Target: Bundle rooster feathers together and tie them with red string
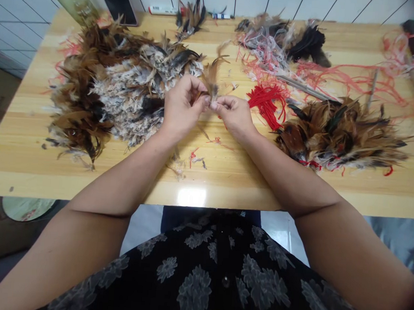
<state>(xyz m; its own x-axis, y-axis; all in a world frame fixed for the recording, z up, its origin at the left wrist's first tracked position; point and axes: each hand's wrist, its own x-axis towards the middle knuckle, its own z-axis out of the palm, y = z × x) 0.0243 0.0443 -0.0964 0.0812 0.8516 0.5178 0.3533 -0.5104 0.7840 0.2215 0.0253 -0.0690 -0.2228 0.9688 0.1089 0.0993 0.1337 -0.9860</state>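
Between my two hands, above the middle of the table, a small bunch of brown feathers [212, 76] points upward and away. My left hand [186, 100] pinches it from the left, thumb and fingers together. The fingertips of my right hand [236, 112] close on the pale quill ends at the bottom of the bunch. Just right of my right hand lies a bundle of red strings [268, 102]. A large heap of brown and grey-white feathers [126, 94] spreads to the left of my left hand. On the right rests a pile of brown feathers [337, 135] with bits of red string at its base.
The wooden table [121, 182] has tiled wall behind it. At the back lie markers [163, 10], a small dark feather tuft [191, 18] and loose feathers with whitish strands [270, 42]. Pink strings [355, 75] trail to the right, near a thin stick [307, 88]. Scraps [198, 160] dot the front.
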